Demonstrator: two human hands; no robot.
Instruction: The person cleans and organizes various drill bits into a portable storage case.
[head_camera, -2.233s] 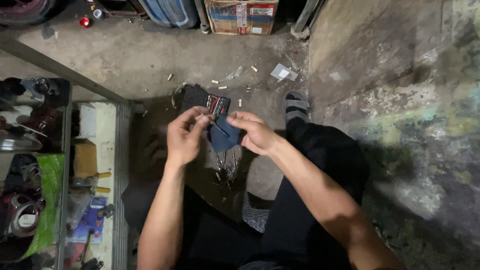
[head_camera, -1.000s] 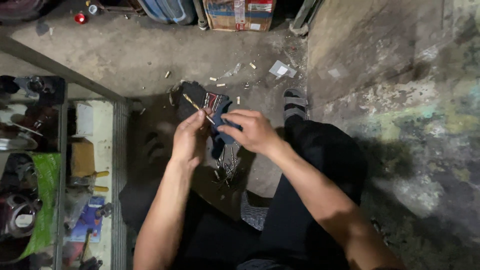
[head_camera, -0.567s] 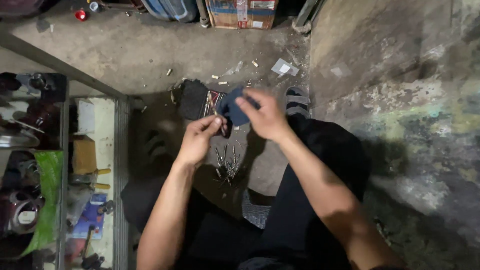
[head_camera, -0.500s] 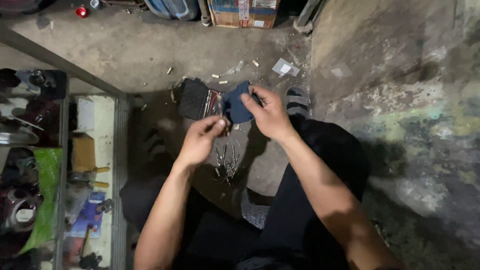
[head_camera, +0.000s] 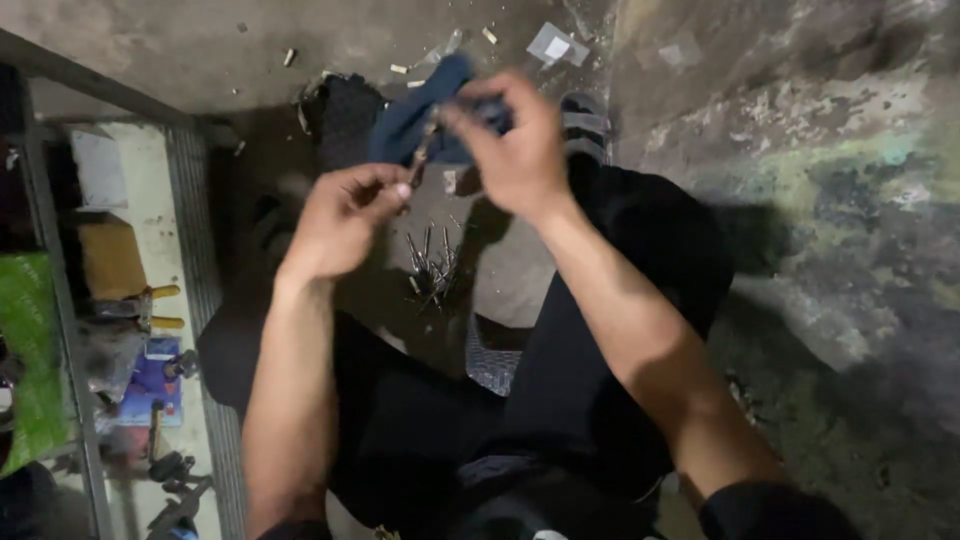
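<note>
A: We are logging the left hand (head_camera: 345, 215) first. It is pinching the lower end of a thin rod (head_camera: 420, 160) between thumb and fingertips, closed on it, just below and left of the right hand.

B: We are seeing the right hand (head_camera: 515, 150) clenched around a dark blue cloth (head_camera: 415, 120). The cloth is bunching out of the fist toward the left, and the upper end of the rod is running into it. Blur is hiding whether that end is wrapped or only touching.

A: Both hands are raised above the floor (head_camera: 180, 40), over the knees. The rod is tilting up to the right between them.

B: Below the hands we are noting a pile of thin metal pins (head_camera: 432, 268) lying on the floor between the legs in black trousers (head_camera: 590, 360).

A: A dark pouch (head_camera: 345, 120) is lying on the floor just left of the cloth. Small light scraps (head_camera: 400, 68) and a clear wrapper (head_camera: 557, 45) are lying beyond it.

B: A sandal (head_camera: 590, 120) is showing just right of the right hand. At the far left a shelf (head_camera: 205, 300) is holding tools with yellow handles (head_camera: 160, 308) and a green sheet (head_camera: 30, 350).
</note>
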